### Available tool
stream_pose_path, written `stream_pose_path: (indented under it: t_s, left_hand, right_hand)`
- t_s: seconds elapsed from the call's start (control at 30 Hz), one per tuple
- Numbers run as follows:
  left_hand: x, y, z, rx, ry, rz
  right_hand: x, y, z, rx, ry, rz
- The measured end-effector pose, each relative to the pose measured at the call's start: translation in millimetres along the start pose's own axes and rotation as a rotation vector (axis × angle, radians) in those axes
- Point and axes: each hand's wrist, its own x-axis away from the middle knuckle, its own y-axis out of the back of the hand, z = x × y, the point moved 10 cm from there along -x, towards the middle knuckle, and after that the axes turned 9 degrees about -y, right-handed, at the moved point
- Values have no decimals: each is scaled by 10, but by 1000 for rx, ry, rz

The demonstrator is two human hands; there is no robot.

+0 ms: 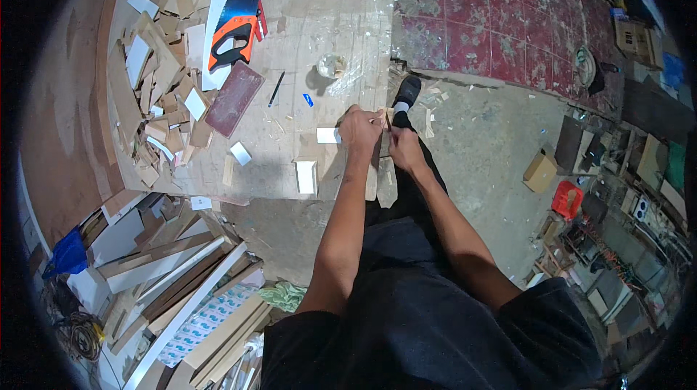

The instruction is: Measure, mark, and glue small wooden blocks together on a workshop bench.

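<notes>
My left hand (pixel 358 128) is closed at the right edge of the wooden worktable (pixel 290 128), pinching a small light wood piece (pixel 380 114). Close beside it, my right hand (pixel 406 149) is wrapped round a slim dark tool (pixel 390 126); its exact kind is too small to make out. A small white-faced block (pixel 328 135) lies just left of my left hand. Nearer to me sits another white-topped block (pixel 306 177). Farther up the table are a clear cup (pixel 331 65), a blue scrap (pixel 308 100) and a thin black pen-like stick (pixel 276 89).
A handsaw (pixel 234 40) with an orange and black handle lies beside a dark red block (pixel 234 98). Wood offcuts (pixel 156 78) heap at the table's left. Boards (pixel 181 281) are stacked below. A red basket (pixel 567 200) stands on the floor at right.
</notes>
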Motion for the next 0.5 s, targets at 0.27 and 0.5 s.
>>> stream_pose_path:
  t_s: [0.27,0.5]
  left_hand:
    - [17,-7,-22,-57,-23,-3]
    - [-16,-51,-50,-23,-13,31]
  right_hand:
    - [-28,-21,-40,66,-20,32]
    - [-172,40,-95,46,-97,53]
